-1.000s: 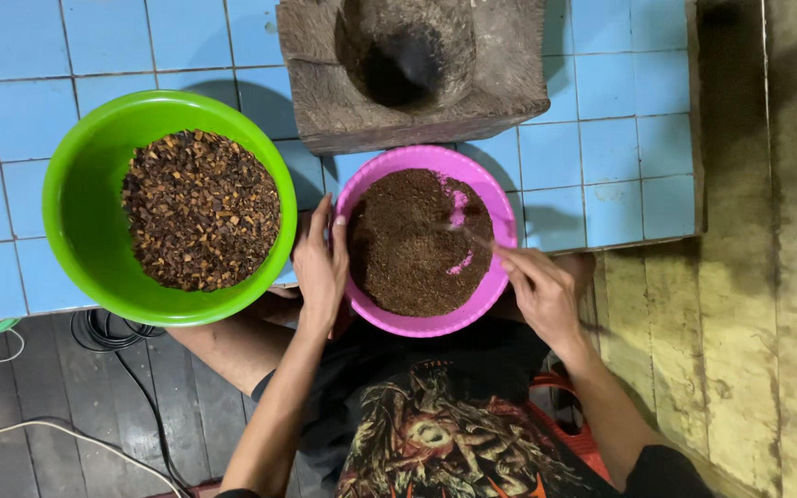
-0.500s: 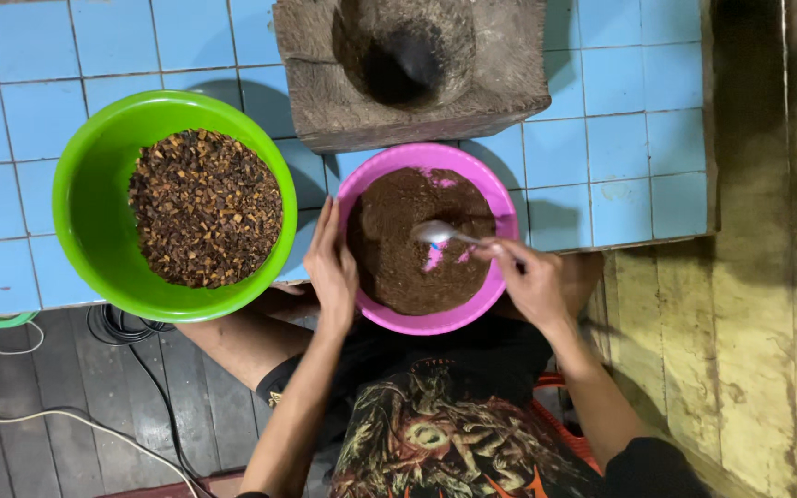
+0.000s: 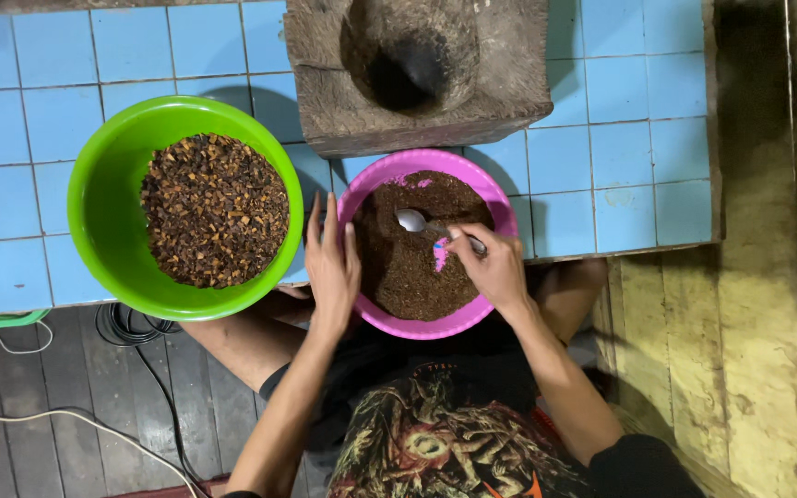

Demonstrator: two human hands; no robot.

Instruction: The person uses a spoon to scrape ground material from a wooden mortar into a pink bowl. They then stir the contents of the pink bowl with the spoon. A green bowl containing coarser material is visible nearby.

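Blue tiles (image 3: 620, 138) underlie a pink bowl (image 3: 500, 207); right hand (image 3: 495, 267) fingers pinch a spoon (image 3: 412, 220) at 3 o'clock, left hand (image 3: 331, 267) flat, fingers extended, at 9 o'clock on the rim.

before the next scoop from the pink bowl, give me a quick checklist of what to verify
1. Left hand steadies the pink bowl at its rim: ok.
2. Right hand grips the spoon by its handle: ok.
3. Spoon head over the brown powder, free of the wall: ok.
4. Spoon loaded: not ok, its head looks bare.
5. Pink bowl fully on the blue tiles: not ok, its near side overhangs the edge.
6. Stone mortar hollow empty: cannot tell, too dark.
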